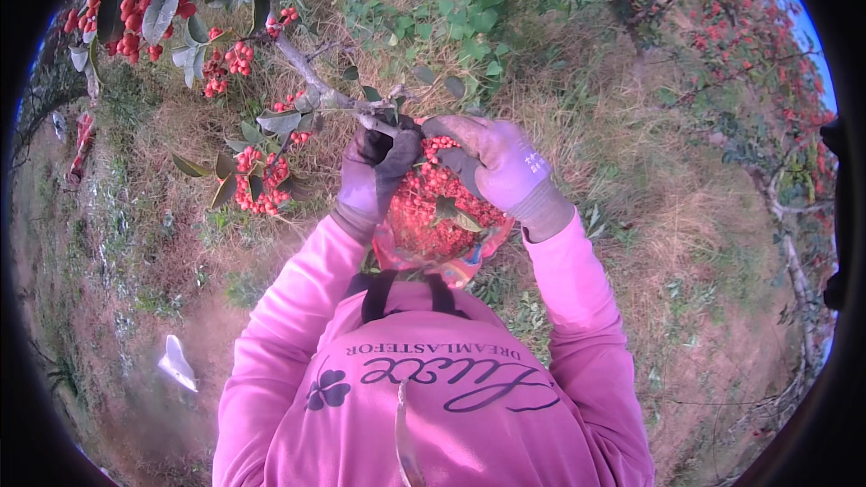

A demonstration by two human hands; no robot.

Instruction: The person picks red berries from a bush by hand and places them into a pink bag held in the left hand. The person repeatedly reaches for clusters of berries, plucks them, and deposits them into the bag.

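Note:
My left hand (379,166), in a dark-palmed work glove, grips the end of a grey branch (308,71) from the upper left. My right hand (497,159), in a matching glove, has its fingers bent around a cluster of small red berries (440,143); its fingertips are partly hidden. Below both hands, against my front, hangs a bag (384,249) filled with red berries (426,216), with a green leaf (467,220) lying on them. Left of my left hand, another berry cluster (260,182) hangs among leaves.
Large berry bunches (145,3) hang at the upper left. A berry-laden tree (771,182) stands along the right side. Green vines (484,7) grow at the top over dry grass. A white scrap (177,364) lies on the ground at the lower left.

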